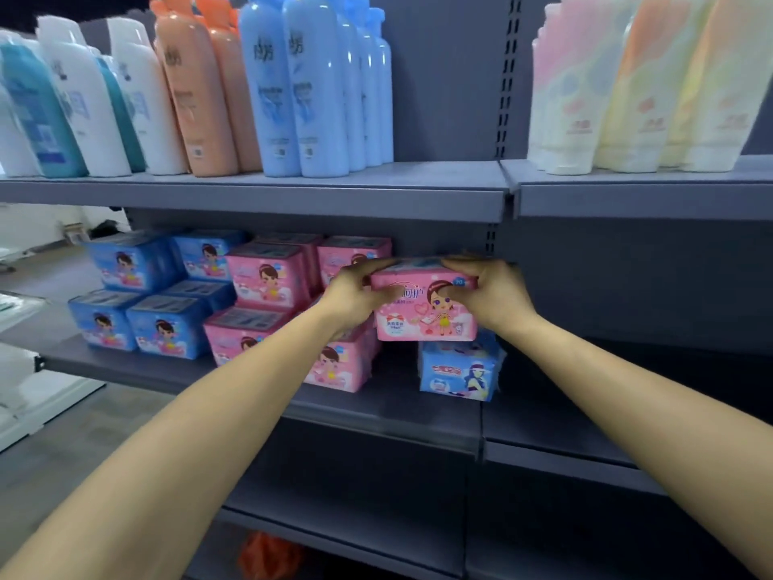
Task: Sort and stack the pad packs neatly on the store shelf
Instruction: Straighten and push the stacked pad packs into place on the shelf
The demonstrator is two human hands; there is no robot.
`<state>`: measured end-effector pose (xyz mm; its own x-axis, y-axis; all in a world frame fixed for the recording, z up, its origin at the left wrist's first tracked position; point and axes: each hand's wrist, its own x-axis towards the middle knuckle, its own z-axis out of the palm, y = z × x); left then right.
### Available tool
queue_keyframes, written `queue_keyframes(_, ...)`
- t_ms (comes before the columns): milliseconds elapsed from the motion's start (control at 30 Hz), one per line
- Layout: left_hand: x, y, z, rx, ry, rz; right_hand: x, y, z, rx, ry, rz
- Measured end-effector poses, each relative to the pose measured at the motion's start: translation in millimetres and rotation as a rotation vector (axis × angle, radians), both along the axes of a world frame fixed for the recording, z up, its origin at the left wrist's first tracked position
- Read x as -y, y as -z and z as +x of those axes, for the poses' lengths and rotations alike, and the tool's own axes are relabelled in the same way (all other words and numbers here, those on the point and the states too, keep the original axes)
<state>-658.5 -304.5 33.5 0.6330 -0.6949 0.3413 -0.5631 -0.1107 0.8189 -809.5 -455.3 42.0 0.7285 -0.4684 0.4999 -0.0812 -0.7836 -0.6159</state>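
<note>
Both hands hold one pink pad pack (422, 318) by its two ends, over the middle grey shelf (376, 408). My left hand (355, 293) grips its left end and my right hand (487, 293) grips its right end, fingers curled over the top edge. The pack sits on or just above a light blue pad pack (458, 370); I cannot tell if they touch. To the left stand stacked pink pad packs (267, 282) in two layers. Further left are stacked blue pad packs (138, 295), also two high.
The upper shelf (293, 190) carries white, teal, orange and blue bottles (293, 85) and pastel refill pouches (640, 85) at the right. The shelf section right of the upright is bare and dark. Something orange (267, 554) lies on the bottom shelf. An aisle floor lies at the left.
</note>
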Motion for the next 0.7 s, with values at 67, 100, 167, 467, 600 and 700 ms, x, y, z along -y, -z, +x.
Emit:
queue_keyframes(67, -13.2, -4.5, 26.3, 0.057, -0.027, 0.059, -13.8, 1.9, 26.6, 0.008, 0.011, 0.021)
queue_keyframes(100, -18.9, -5.0, 39.7, 0.066, -0.038, 0.086, -21.0, 3.3, 40.4, 0.012, 0.019, 0.026)
queue_keyframes(167, -28.3, -2.2, 65.8, 0.062, -0.056, 0.127, -35.3, 6.4, 65.9, 0.019, 0.04, 0.032)
queue_keyframes(467, -46.5, 10.4, 142.5, 0.134, 0.002, 0.291, -65.6, 27.6, 139.2, -0.013, 0.126, 0.048)
queue_keyframes(600, -45.0, 13.3, 154.8, 0.258, 0.033, 0.425, -69.3, 31.2, 151.9, -0.018, 0.146, -0.005)
queue_keyframes(700, -42.0, 10.5, 159.9, 0.366, 0.033, 0.44, -69.6, 29.9, 157.3, 0.006, 0.14, -0.085)
